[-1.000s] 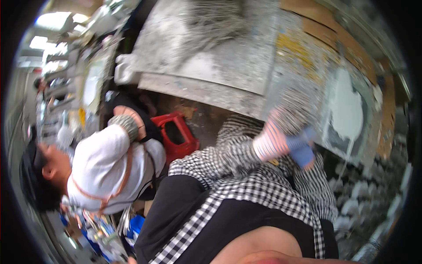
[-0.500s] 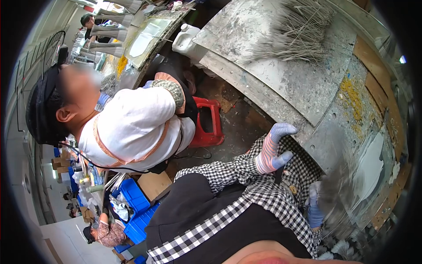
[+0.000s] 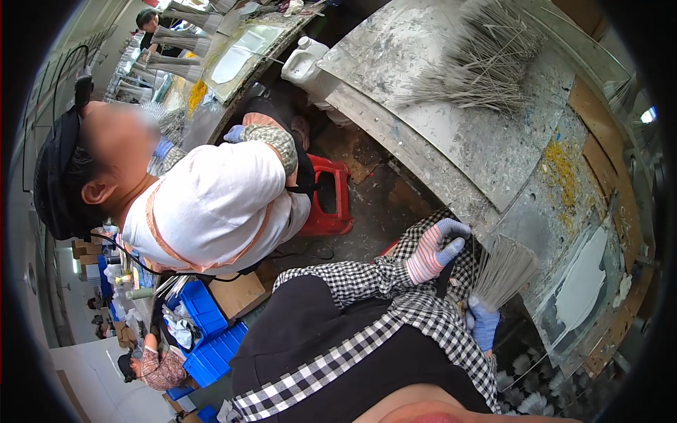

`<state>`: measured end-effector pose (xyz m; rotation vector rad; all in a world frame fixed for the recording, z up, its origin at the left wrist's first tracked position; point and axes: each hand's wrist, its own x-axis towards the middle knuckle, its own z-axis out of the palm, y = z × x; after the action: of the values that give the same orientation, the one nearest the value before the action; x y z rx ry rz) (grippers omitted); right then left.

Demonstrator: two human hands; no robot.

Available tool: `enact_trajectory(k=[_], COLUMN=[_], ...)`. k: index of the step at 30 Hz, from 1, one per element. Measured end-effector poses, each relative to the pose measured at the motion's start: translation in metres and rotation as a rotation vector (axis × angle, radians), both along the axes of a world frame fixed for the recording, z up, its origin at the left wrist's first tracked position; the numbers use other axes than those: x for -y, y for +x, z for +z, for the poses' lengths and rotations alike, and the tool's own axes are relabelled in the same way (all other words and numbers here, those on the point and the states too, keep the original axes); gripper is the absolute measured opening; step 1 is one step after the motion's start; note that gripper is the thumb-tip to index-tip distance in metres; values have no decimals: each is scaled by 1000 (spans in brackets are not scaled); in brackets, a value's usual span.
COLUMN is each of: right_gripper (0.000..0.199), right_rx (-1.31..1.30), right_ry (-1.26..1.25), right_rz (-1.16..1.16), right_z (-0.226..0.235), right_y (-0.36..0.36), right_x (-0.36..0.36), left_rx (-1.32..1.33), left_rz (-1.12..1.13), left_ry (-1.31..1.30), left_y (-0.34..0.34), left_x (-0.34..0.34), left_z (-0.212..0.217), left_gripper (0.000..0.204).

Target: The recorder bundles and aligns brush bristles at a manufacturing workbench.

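My right hand point(image 3: 483, 323), in a blue knit glove, is closed around the lower end of a bundle of thin grey stems point(image 3: 504, 270). The stems fan out upward, next to the front edge of the workbench. Just left of them is my left hand point(image 3: 431, 255), in a striped pink and blue glove. Its fingers are curved and its thumb stands apart, with nothing visible between them. A patch of white paste point(image 3: 582, 285) lies on the bench, right of the bundle.
A big heap of similar grey stems point(image 3: 479, 63) lies on the bench's grey board point(image 3: 367, 53). Yellow residue point(image 3: 560, 169) marks the bench. A white jug point(image 3: 303, 60) stands at its far left corner. A co-worker point(image 3: 204, 197) sits left beside a red stool point(image 3: 331, 197). Blue bins point(image 3: 215, 352) are lower left.
My right hand has drawn the bundle, blurred earlier beside the white paste, leftward toward my lap. My left hand's fingers and thumb have come closer together.
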<state>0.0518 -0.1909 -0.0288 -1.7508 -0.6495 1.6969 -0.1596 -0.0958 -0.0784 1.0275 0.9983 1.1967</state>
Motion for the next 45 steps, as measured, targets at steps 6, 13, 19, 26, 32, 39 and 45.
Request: enact_trajectory(k=[6, 13, 19, 26, 32, 39, 45], right_gripper=[28, 27, 42, 44, 15, 13, 18], right_rx=[138, -425, -707, -303, 5, -45, -583], right_ry=[275, -35, -72, 105, 142, 99, -142], right_rz=[41, -245, -191, 169, 117, 95, -122], right_z=[45, 0, -18, 28, -59, -19, -21], right_y=[14, -4, 4, 9, 21, 3, 7], right_x=[-5, -7, -2, -25, 15, 3, -11], left_rx=[-4, 16, 250, 327, 217, 405, 265], left_rz=[-17, -707, -1008, -903, -1015, -961, -912], left_ry=[-180, -599, -549, -383, -243, -260, -540], left_y=[-13, 2, 64, 76, 58, 59, 56], left_x=[11, 6, -17, -18, -11, 2, 6], left_z=[2, 1, -14, 32, 13, 20, -17], left_gripper=[23, 59, 59, 67, 75, 71, 56])
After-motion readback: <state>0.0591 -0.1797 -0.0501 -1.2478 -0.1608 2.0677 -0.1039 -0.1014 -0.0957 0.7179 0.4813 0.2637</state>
